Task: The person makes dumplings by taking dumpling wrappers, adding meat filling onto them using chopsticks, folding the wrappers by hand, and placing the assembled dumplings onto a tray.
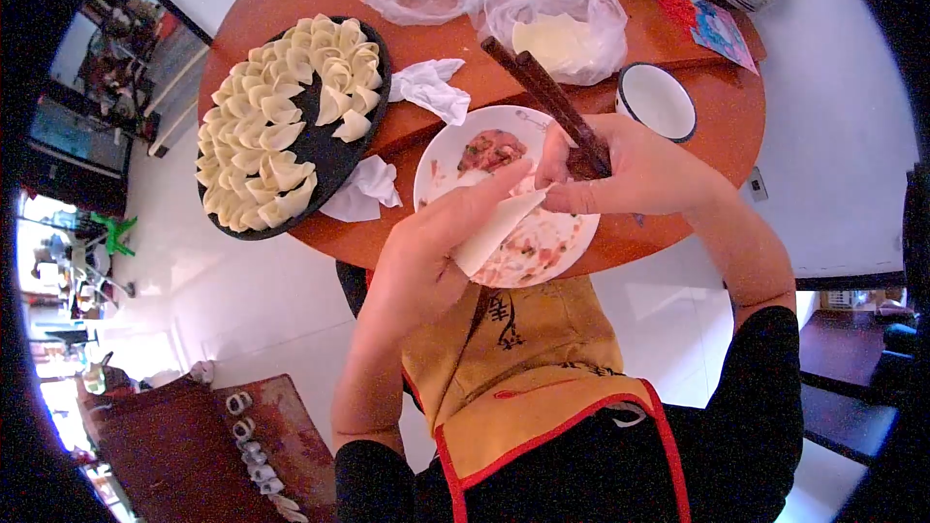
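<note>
My left hand (421, 242) is closed on a pale dumpling wrapper (499, 232), which looks folded over. Two dark chopsticks (552, 97) are gripped in my right hand (635, 169), their tops pointing up and left. The fingertips of that hand touch the upper edge of the wrapper. Below both hands sits a white plate (425, 167) with a lump of pink meat filling (492, 149) and smears of it across the surface. Whether any filling lies inside the wrapper is hidden.
A round black tray (327, 150) at left carries many shaped dumplings (254, 131). Crumpled tissues (431, 87) lie beside it. More wrappers (554, 42) rest in a plastic bag (605, 34) behind the plate. An enamel bowl (659, 102) stands at right on the round table (266, 0).
</note>
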